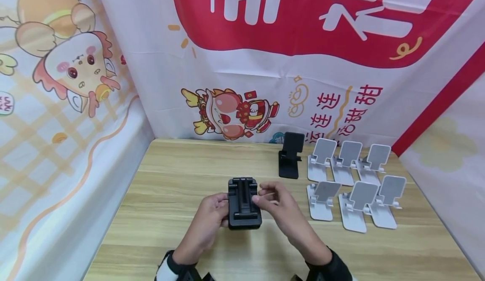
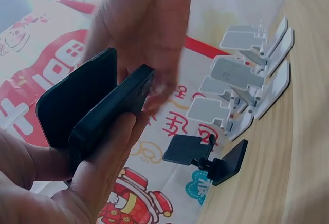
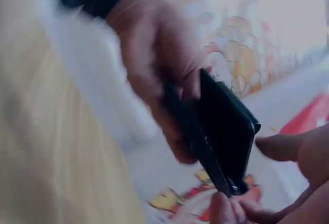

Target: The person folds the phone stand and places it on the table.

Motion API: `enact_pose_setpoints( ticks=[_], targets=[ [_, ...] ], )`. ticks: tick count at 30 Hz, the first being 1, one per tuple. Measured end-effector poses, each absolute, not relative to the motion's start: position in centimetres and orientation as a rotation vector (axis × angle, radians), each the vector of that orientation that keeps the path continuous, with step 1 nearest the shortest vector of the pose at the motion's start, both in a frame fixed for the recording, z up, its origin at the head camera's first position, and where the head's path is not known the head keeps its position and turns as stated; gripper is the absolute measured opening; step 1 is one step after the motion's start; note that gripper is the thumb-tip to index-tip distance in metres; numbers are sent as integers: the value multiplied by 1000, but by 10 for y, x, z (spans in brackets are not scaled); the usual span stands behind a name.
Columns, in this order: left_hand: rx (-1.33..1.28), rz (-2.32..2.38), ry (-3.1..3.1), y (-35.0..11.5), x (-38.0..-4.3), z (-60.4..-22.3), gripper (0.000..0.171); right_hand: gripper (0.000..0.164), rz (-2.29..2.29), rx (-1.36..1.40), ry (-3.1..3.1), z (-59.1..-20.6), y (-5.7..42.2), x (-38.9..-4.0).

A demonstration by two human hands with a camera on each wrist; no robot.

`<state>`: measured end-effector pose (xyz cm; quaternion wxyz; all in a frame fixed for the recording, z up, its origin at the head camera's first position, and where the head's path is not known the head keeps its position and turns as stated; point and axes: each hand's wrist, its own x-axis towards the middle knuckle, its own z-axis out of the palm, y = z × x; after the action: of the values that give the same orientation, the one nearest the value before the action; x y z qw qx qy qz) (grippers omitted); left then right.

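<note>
My left grip (image 1: pixel 212 213) holds the black folding stand (image 1: pixel 244 218) by its left side, raised above the wooden surface (image 1: pixel 170 188), its two plates parted. My right grip (image 1: pixel 283 209) curves at its right edge; I cannot tell whether it pinches. Beyond, another black stand (image 1: pixel 289 169) stands open, left of six white stands (image 1: pixel 354 220).

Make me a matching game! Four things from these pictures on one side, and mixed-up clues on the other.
Things:
1. Left hand
2. White stands
3. Unheld black stand
4. Table

Clues:
A. Pale wood grain
B. Left of the white stands in the head view
C. Holding a folding black stand
D. Grouped in two rows

Pairs: 1-C, 2-D, 3-B, 4-A
</note>
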<state>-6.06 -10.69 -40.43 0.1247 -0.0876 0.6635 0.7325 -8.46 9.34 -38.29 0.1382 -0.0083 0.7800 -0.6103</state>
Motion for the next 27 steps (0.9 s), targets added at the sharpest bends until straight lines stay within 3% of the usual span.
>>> enact_pose_setpoints(
  ticks=[5, 13, 27],
  targets=[
    [-200, 2142, 1922, -104, -58, -407, 34, 46, -1790, 73, 1882, -389, 99, -93],
    [-151, 2144, 1883, -104, -59, -410, 35, 49, -1762, -17, 1773, -392, 106, -96],
    [-39, 2156, 1702, -115, -59, -407, 55, 50, -1733, -29, 1750, -395, 106, -97]
  ],
)
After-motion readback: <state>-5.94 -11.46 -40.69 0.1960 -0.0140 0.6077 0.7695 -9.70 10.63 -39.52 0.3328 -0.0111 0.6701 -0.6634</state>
